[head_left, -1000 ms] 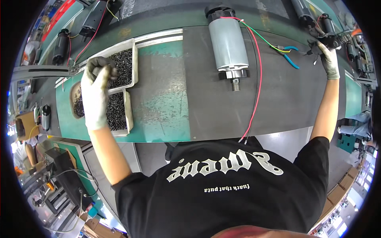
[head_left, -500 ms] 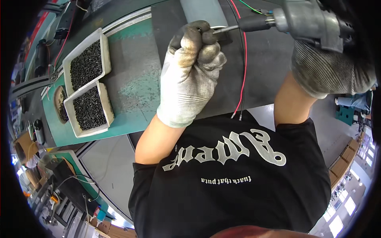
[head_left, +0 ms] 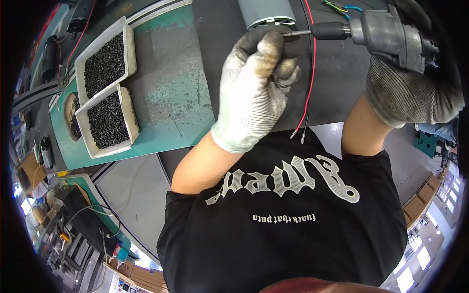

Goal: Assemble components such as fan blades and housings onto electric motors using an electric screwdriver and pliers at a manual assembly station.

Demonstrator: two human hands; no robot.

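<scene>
My right hand [head_left: 413, 93], in a grey-striped work glove, grips a power drill [head_left: 388, 36] with a grey metal body and a black sleeve at its nose. From the sleeve a thin metal bit [head_left: 302, 33] points left. At the bit's tip the fingers of my left hand [head_left: 256, 85] are pinched together; its white glove is stained dark at the fingertips. Whatever sits between those fingers is hidden. Just beyond them lies a grey metal cylinder [head_left: 266, 10], its near end close to my fingertips.
Two white trays [head_left: 133, 49] of small black screw-like parts stand at the left on a worn green mat [head_left: 176, 97], beside a round dish [head_left: 72, 117]. A red wire [head_left: 312, 63] and a black wire run down the dark bench. Green and blue wires [head_left: 351, 8] lie at the far right.
My left hand and the drill's bit have shifted slightly right in the picture, still meeting at the tip. More of the cylinder's near end shows beyond my fingers.
</scene>
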